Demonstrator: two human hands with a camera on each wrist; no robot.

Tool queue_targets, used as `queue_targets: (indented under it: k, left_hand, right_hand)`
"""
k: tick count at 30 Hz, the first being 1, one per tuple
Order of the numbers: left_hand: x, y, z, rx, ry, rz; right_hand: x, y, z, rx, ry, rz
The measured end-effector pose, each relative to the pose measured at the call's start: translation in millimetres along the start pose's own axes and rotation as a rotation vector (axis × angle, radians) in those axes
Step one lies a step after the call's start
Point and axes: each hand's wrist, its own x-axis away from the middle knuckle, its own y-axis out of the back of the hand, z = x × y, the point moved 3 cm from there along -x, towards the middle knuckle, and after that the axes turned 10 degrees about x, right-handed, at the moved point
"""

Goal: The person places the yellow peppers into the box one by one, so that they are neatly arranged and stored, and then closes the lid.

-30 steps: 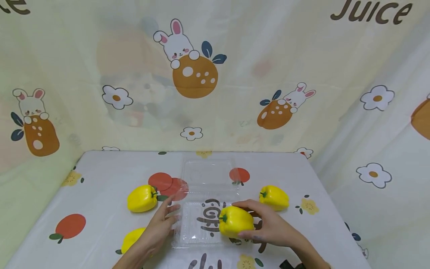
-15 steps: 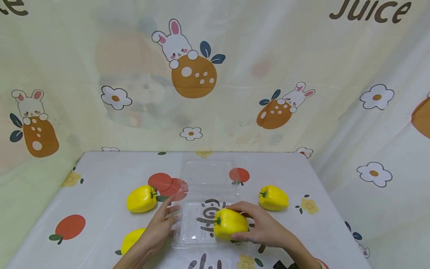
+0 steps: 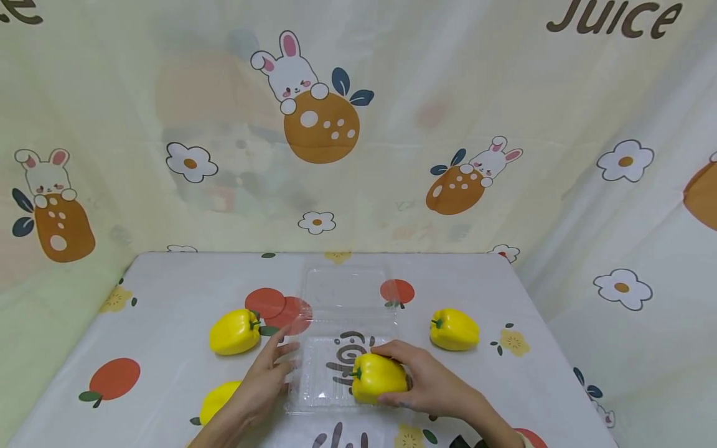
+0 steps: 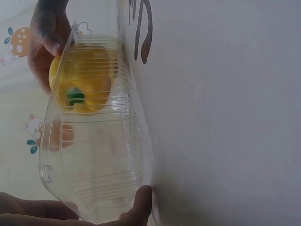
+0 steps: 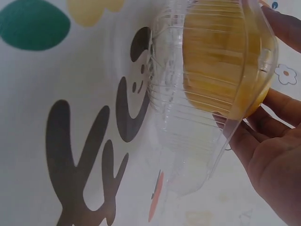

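Observation:
A yellow bell pepper [image 3: 379, 378] with a green stem is gripped by my right hand [image 3: 428, 382], thumb on the near side and fingers over the far side. It is within the right half of a clear plastic clamshell box [image 3: 316, 379], whose lid [image 3: 347, 287] lies folded back. Through the ribbed wall in the left wrist view, the pepper [image 4: 89, 82] shows low inside the box, stem toward my left hand. My left hand [image 3: 267, 379] rests at the box's left side with fingers extended; its thumb [image 4: 141, 205] lies along the lower edge.
Two more yellow bell peppers, one farther back [image 3: 234, 332] and one nearer [image 3: 218, 401], lie left of the box; my left forearm partly covers the nearer. Another pepper [image 3: 454, 329] lies to the right. A printed cloth covers the table [image 3: 179, 373], and curtains [image 3: 392, 186] surround it.
My right hand has carried the pepper a little left and down into the box. The left hand has stayed at the box's side, and the other peppers have not moved.

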Motion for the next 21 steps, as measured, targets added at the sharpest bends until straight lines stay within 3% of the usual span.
queue_targets:
  k: [21]
  left_hand:
    - [-2.2,0.2,-0.2,-0.009,0.013,-0.004]
  right_hand:
    - [-2.1,-6.8,5.6,0.18,-0.005,0.098]
